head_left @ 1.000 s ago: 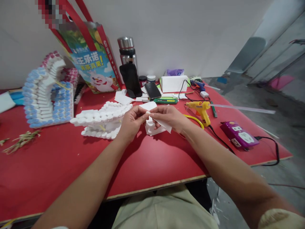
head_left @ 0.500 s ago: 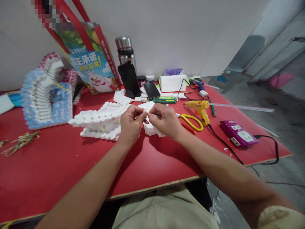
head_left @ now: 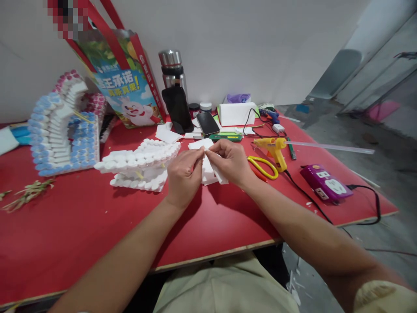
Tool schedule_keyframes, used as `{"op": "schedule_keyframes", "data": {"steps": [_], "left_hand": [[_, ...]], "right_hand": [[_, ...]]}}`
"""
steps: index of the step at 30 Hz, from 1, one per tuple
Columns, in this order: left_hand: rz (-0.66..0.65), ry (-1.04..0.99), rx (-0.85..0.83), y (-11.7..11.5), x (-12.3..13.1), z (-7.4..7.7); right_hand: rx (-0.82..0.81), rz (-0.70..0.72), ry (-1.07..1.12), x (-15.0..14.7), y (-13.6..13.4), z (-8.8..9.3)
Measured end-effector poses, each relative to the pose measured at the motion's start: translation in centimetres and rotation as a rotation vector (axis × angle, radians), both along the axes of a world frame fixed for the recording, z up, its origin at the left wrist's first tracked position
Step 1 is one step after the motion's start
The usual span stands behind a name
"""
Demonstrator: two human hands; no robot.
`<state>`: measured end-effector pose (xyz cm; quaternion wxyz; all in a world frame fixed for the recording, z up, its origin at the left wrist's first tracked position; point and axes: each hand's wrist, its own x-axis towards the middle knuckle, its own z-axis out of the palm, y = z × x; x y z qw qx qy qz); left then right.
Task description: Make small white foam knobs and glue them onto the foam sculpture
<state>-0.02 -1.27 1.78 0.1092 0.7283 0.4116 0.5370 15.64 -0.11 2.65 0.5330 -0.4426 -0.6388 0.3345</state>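
The left hand and the right hand meet over the red, smooth-topped table. On each hand, the thumb and pointing finger are pinched close together, with only a narrow gap. A tiny piece of white paper is right between the two pinches, at the very tips of the fingers. The fingers hide most of it, so I cannot tell its whole shape.

Just under the hands are flat, loose white paper sheets. One corner pokes out below the right hand, but I cannot tell if that hand holds it.

Near the left hand, on its left side, is a bumpy white model made of little rolls. To the right of the right hand are scissors with yellow and red handles. Past them is a yellow glue gun with a long, clear stick in its back. A shiny purple power box sits farther right, well apart from both hands.
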Motion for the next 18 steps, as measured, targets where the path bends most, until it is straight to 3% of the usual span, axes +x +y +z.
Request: {"op": "schedule_keyframes", "data": {"steps": [2,5,9,11,18], "left_hand": [[0.001,0.018,0.015,-0.1,0.0,0.1],[-0.047,-0.112,-0.046,0.0,-0.1,0.4],[-0.160,-0.346,-0.322,0.9,-0.8,1.0],[-0.262,-0.370,-0.437,1.4,-1.4,1.4],[-0.435,-0.315,-0.584,1.8,-2.7,2.2]], "right_hand": [[0.017,0.017,-0.009,0.2,-0.1,0.1],[0.040,0.062,-0.093,0.6,-0.1,0.3],[0.034,0.097,-0.234,1.3,-0.1,0.7],[0.018,0.142,-0.256,1.7,0.0,1.0],[-0.028,0.330,-0.189,2.3,-0.1,1.5]]}}
